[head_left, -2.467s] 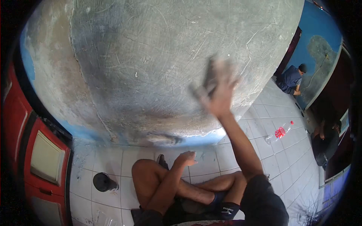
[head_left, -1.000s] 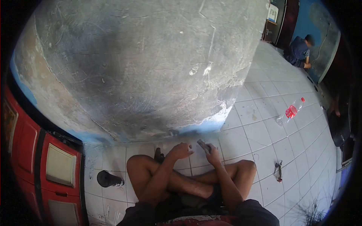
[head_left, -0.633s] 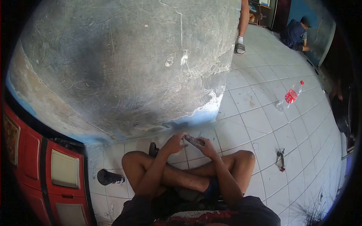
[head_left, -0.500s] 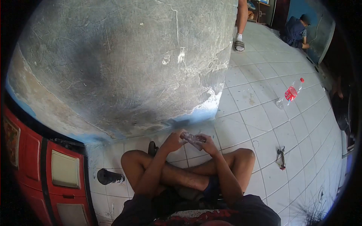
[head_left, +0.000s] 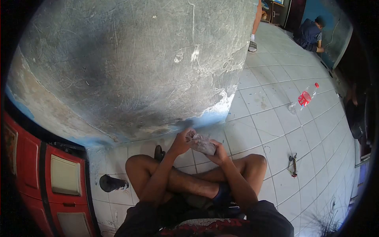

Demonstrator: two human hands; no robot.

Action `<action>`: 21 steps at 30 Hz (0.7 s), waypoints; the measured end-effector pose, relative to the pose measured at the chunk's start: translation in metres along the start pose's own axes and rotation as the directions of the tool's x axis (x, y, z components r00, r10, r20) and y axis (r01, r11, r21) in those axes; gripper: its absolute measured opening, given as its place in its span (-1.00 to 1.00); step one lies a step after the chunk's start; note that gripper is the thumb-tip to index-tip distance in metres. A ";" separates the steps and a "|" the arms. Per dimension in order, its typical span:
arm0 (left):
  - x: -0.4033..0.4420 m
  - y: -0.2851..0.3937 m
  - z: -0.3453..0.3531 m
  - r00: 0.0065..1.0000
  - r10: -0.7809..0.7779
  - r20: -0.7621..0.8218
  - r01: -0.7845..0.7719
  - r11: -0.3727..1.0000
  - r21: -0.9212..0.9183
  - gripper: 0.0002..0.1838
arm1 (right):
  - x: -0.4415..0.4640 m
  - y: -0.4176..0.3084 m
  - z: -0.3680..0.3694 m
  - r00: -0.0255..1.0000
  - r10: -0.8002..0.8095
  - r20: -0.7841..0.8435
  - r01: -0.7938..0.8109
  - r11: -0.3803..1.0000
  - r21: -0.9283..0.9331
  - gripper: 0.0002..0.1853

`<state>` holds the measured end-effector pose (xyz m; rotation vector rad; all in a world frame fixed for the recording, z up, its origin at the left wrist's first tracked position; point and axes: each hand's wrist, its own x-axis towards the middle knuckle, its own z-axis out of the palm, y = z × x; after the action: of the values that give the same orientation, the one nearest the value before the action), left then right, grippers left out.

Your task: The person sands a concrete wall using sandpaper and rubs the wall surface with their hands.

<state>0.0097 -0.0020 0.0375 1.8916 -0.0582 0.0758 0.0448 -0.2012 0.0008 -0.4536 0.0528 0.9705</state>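
Note:
Between my two hands is a dusty grey-brown piece, somewhat flat, perhaps a folded sheet of sandpaper; its exact kind is hard to make out. My left hand pinches its left end, with the fingers curled. On the other end, my right hand grips the lower right edge, thumb on top and fingers partly hidden beneath. Both hands are held above my crossed legs, close to the foot of a scraped grey wall.
A clear plastic bottle with a red label stands on the tiled floor to the right. Nearer lies a small dark tool. A black cylinder lies left, by a red cabinet. A person crouches at the far wall.
The grey piece has turned so that more of its broad face shows. My right hand has shifted down and right along it, and my left hand has risen slightly.

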 end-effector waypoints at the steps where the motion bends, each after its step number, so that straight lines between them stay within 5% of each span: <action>1: 0.001 -0.001 0.000 1.000 -0.008 -0.010 0.008 0.995 0.095 -0.66 | 0.001 0.004 -0.002 0.999 0.046 0.021 -0.048 0.992 0.112 -0.49; 6: 0.002 -0.009 0.004 0.999 0.020 -0.041 -0.009 0.964 0.264 -0.64 | 0.003 0.029 0.012 0.997 -0.052 -0.058 0.037 0.971 -0.235 -0.51; 8: 0.004 -0.020 0.007 0.947 0.195 -0.254 -0.091 0.926 0.368 -0.68 | 0.005 0.030 0.015 0.991 -0.122 -0.063 0.095 0.943 -0.319 -0.51; 11: 0.011 -0.017 0.000 0.898 0.137 -0.418 -0.029 0.967 0.253 -0.73 | 0.021 0.026 0.008 0.922 -0.347 -0.170 0.210 0.820 -0.532 -0.52; 13: 0.015 -0.020 -0.009 0.884 0.039 -0.466 0.078 0.970 0.230 -0.74 | 0.037 0.015 0.022 0.751 -0.656 -0.068 0.431 0.566 -0.702 -0.46; 14: 0.018 -0.022 -0.013 0.855 -0.055 -0.515 0.187 0.960 0.209 -0.76 | 0.049 0.007 0.029 0.747 -0.661 -0.070 0.431 0.561 -0.707 -0.46; 16: 0.020 -0.013 -0.021 0.827 -0.108 -0.551 0.213 0.969 0.128 -0.77 | 0.077 0.000 0.032 0.351 -0.875 -0.333 0.219 0.423 -0.879 -0.40; 17: 0.020 -0.008 -0.025 0.793 -0.160 -0.588 0.234 0.971 0.053 -0.78 | 0.092 0.001 0.032 0.346 -0.878 -0.330 0.220 0.418 -0.881 -0.40; 19: 0.023 -0.031 -0.030 0.752 -0.194 -0.630 0.225 0.974 -0.031 -0.78 | 0.130 0.011 0.024 0.255 -0.966 0.033 0.219 0.024 -0.975 -0.37; 20: 0.027 -0.040 -0.033 0.707 -0.236 -0.666 0.215 0.970 -0.115 -0.79 | 0.122 0.032 0.082 0.453 -0.876 -0.169 0.522 0.414 -0.746 -0.36; 21: 0.027 -0.041 -0.036 0.712 -0.240 -0.660 0.215 0.969 -0.120 -0.79 | 0.131 0.045 0.086 0.448 -0.878 -0.172 0.518 0.411 -0.750 -0.36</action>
<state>0.0394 0.0451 0.0120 1.7183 0.6716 0.5852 0.0701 -0.0429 0.0316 -1.2507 0.0509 -0.1452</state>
